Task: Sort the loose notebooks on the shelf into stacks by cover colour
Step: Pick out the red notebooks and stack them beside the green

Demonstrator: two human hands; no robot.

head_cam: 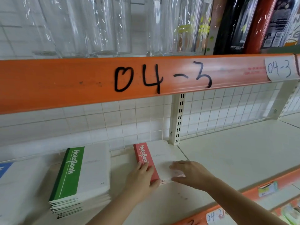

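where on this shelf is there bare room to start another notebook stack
Bare shelf spans right of the red stack and white upright. A narrower strip lies between the green stack and red one. Left is crowded; a blue-covered notebook sits at the edge.

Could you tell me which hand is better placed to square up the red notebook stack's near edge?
Probably the left hand: it rests on the red notebook stack at its near corner, while the right hand lies flatter on the white cover.

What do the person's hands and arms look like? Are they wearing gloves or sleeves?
No gloves and no sleeves show. The left hand and right hand are bare, and both forearms are bare as far as the picture's edge. I see no rings, watch or bracelets.
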